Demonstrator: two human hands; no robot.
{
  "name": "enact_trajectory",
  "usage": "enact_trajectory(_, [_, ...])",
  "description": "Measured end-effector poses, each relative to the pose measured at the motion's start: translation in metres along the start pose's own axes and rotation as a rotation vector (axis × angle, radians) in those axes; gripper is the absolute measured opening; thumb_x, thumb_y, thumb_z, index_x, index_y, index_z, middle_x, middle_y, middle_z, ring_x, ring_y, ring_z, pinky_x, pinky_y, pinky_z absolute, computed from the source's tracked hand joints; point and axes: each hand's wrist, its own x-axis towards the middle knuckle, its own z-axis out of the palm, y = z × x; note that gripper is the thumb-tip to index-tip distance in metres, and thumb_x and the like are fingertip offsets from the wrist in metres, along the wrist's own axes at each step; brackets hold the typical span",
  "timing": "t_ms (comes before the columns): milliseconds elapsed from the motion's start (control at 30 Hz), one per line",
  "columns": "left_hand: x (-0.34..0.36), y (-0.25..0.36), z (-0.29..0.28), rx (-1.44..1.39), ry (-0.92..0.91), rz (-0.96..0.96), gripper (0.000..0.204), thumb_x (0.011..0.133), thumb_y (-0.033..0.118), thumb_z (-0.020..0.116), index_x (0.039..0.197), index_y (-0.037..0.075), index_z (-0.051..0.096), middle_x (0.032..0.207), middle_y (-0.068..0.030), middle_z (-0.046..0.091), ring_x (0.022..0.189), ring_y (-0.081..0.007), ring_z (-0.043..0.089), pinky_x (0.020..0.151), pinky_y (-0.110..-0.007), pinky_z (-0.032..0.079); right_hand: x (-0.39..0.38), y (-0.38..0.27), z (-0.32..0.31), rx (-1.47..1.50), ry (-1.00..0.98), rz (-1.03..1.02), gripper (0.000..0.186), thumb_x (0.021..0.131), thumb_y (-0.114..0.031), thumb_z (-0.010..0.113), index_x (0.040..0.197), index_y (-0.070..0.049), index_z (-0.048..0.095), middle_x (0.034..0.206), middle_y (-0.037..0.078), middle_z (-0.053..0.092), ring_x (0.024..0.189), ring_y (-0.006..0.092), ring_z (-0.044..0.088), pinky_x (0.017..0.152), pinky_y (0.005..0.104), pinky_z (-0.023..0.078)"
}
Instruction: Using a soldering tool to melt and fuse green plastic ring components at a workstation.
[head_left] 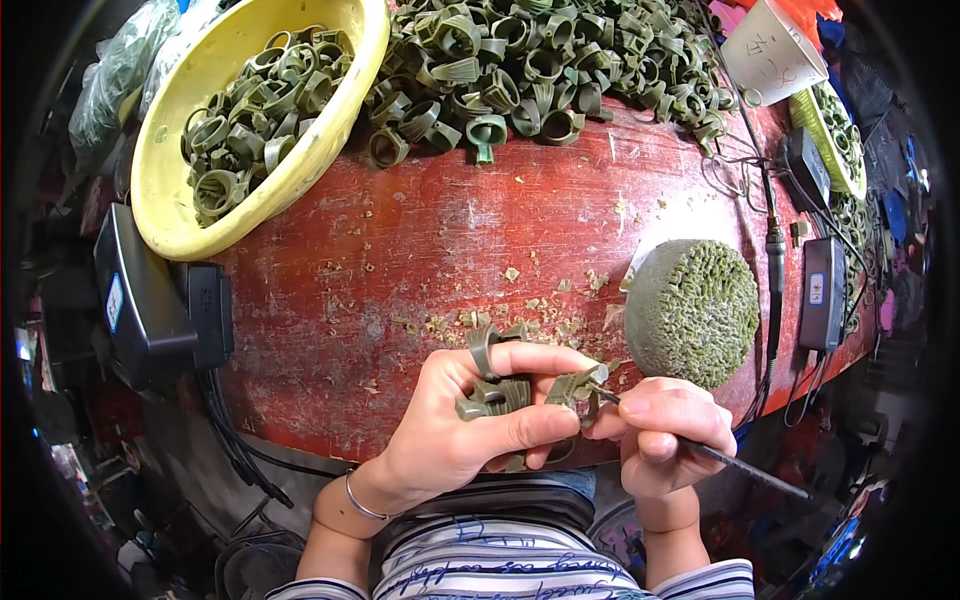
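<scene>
My left hand (440,425) is closed around several olive-green rings. One ring (487,352) is looped near the index finger, and others (495,398) sit in the palm. Between thumb and index finger it pinches another ring (568,388) with pale flakes at its edge. My right hand (678,425) grips a thin, dark, pen-like hand tool (750,468), whose long shaft slants down to the right. The tool's tip meets the pinched ring; its exact shape is hard to make out. Both hands are close together above the table's near edge.
Loose green rings (500,65) lie heaped on the red table (420,230). A yellow basin (160,190) at left holds more. Right of centre stands a round lump with a rough green top (715,310). Cables (775,270), black boxes (822,300) and a white cup (770,55) line the right.
</scene>
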Motion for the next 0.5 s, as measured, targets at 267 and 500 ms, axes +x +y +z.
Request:
enact_trajectory(267, [-0.0006,-0.0002,-0.0006,0.01,0.026,-0.025,0.038,0.069,0.008,0.072,0.101,-0.006,0.058,0.076,-0.0086,0.061,0.049,-0.0095,0.05,0.043,-0.019,0.04,0.0024,0.0028,0.0029,0.038,0.066,-0.007,0.015,0.083,-0.011,0.06,0.086,0.004,0.061,0.067,0.013,0.064,0.057,0.0207,0.064,0.051,0.0291,0.052])
enact_trajectory(500, [-0.0005,-0.0015,-0.0013,-0.026,0.015,-0.029,0.04,0.07,0.011,0.073,0.101,-0.007,0.057,0.074,-0.0081,0.062,0.048,-0.0085,0.05,0.041,-0.019,0.038,0.0026,0.0037,0.0022,0.074,0.058,0.017,0.015,0.084,-0.011,0.059,0.086,0.003,0.061,0.069,0.013,0.065,0.057,0.02,0.064,0.051,0.0279,0.051])
